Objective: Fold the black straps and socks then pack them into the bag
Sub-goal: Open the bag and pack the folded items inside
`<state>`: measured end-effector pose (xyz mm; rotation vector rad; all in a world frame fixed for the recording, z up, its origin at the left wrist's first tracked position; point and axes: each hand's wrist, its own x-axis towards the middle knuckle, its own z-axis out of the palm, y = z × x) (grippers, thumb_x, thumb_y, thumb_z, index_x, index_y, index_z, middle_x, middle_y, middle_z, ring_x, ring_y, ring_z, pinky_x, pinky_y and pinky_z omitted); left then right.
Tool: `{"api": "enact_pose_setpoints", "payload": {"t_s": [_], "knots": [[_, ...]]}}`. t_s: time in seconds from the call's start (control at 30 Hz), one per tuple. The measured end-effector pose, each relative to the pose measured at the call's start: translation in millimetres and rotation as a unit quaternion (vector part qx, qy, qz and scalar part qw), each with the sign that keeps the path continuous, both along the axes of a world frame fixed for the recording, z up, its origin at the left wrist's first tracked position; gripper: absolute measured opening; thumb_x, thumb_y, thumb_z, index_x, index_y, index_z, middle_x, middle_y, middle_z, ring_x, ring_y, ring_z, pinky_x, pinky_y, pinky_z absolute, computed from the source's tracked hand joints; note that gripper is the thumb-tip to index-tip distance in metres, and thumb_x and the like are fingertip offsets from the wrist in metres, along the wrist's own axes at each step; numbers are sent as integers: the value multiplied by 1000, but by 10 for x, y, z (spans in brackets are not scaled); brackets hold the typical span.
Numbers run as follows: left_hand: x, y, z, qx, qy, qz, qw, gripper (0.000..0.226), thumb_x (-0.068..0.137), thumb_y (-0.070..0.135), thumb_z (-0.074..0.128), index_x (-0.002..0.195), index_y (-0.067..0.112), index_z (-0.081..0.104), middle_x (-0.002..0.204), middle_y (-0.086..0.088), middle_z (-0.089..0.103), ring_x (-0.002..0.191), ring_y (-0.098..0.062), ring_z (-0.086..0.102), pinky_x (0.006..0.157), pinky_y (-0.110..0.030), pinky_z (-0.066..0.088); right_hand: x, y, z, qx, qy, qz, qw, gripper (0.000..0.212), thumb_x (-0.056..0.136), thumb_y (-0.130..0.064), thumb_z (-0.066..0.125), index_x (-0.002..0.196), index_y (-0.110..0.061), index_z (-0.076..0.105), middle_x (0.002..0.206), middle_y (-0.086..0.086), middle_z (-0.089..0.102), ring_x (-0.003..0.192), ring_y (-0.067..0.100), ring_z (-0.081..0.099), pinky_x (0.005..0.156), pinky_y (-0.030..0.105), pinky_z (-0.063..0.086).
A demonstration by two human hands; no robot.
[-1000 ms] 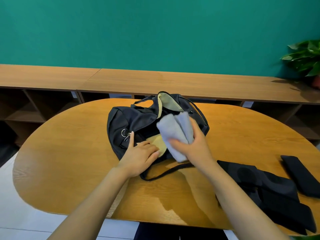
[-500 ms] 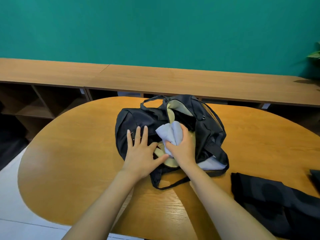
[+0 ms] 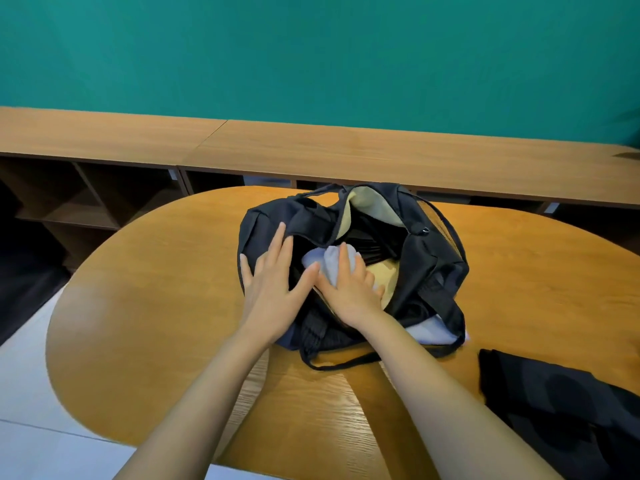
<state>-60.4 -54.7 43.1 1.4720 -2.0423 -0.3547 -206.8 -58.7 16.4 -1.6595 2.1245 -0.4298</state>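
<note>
Head view: the left hand [image 3: 272, 284] lies flat on the left flank of the bag [image 3: 429, 268], fingers straight and spread wide, thumb reaching right toward the socks [image 3: 323, 259]. Half a second ago this hand sat nearer the middle of the bag with its fingers closer together. The socks, a pale grey-blue folded bundle, then stood up above the opening; now they sit lower, inside the mouth of the bag against its dark interior. The right hand [image 3: 355, 289] holds them there, fingers curled over the top of the bundle and pressing it down, the wrist crossing the bag's near rim. The mouth gapes wider than before.

The bag is black, soft and slumped, resting on the far middle of the wooden table [image 3: 156, 323]. Its yellowish lining [image 3: 367, 206] shows at the back flap and beside the right hand. A thin black carry loop [image 3: 346, 363] trails onto the table in front. A pale cloth [image 3: 433, 332] peeks from under the bag's near right edge. Further right, apart from the bag, the black straps [image 3: 571, 410] lie in a heap at the table's edge, not yet packed.
</note>
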Motion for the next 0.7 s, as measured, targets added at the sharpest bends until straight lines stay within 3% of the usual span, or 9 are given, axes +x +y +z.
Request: {"api": "enact_pose_setpoints", "payload": {"t_s": [0.1,0.2,0.33,0.43,0.53,0.6,0.7], "knots": [[-6,-51,-38,35,-57,-15,998,80,89,71,11,153,26,23,161,17,4,146,-11,17,115,-48,-18,-34,72,-34,53,-38,43,997,74,91,-74,15,150,-42,-16,161,-1,-20,148,33,-4,114,60,5],[-60,-37,-89,8,-134,-7,991,55,101,50,25,151,26,31,163,9,8,149,-22,12,114,-57,-15,-152,132,23,53,-48,77,994,64,98,-62,13,151,-41,-16,161,1,-22,147,37,-12,114,60,1],[-172,-52,-5,-118,-164,-38,979,38,101,32,45,136,23,54,161,-2,20,149,-31,12,112,-59,-12,-318,237,75,-7,42,96,994,58,104,-49,14,153,-36,-12,163,6,-13,148,39,-8,116,56,3],[-310,-201,106,-70,-156,-43,984,39,102,28,41,140,19,47,162,4,17,149,-23,9,112,-59,-14,-360,202,-7,-9,-1,74,997,59,103,-52,17,154,-36,-8,163,10,-8,148,38,2,118,53,8],[-394,-318,167,-64,-122,-28,990,37,101,23,44,137,17,51,159,2,27,148,-22,13,113,-57,-15,-379,130,-15,33,-48,135,989,58,103,-50,19,154,-37,-7,164,3,-5,147,32,16,116,56,13],[-415,-331,186,-137,-145,-59,978,28,95,17,55,121,15,65,152,-5,39,145,-27,22,114,-55,-13,-420,160,57,39,-39,172,984,57,103,-50,19,155,-34,2,164,4,9,144,30,26,115,53,18],[-471,-325,179,-254,-153,-196,935,17,83,7,63,96,10,73,123,-9,63,122,-28,53,119,-48,8,-568,360,181,-98,171,187,962,60,101,-48,8,147,-25,38,140,0,54,134,25,43,117,50,14]]}}
